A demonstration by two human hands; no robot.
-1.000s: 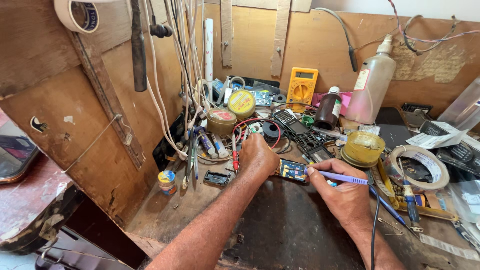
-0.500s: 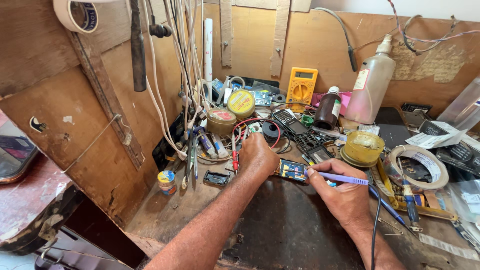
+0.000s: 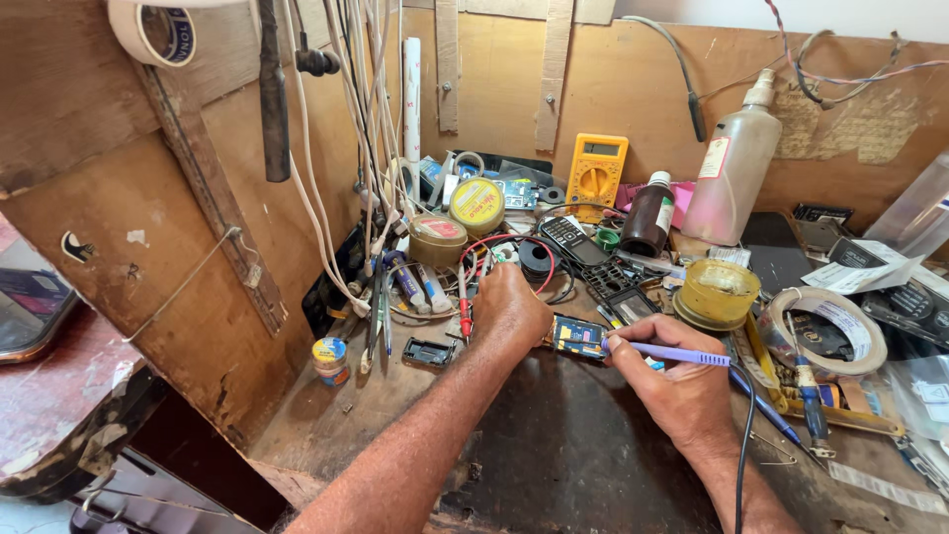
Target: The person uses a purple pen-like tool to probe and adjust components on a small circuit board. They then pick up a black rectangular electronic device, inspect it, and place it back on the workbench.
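Head view: tape roll [image 3: 148, 30] hangs on the wall at far left, off the bench [image 3: 593, 465]. A small jar [image 3: 329, 360] stands at the bench edge, lid on, contents unseen. My left hand [image 3: 509, 309] is closed on the left end of the circuit board [image 3: 578, 336], pinning it flat so it cannot slide. My right hand [image 3: 682, 381] grips the soldering iron [image 3: 672, 353] like a pen, tip on the board, wrist resting for steadiness. Two round tins [image 3: 457, 222] sit behind, lids shut. The yellow tub [image 3: 719, 293] to the right is open; its fill looks pale, exact kind unclear. A plastic bottle [image 3: 733, 168] stands capped against the back wall.
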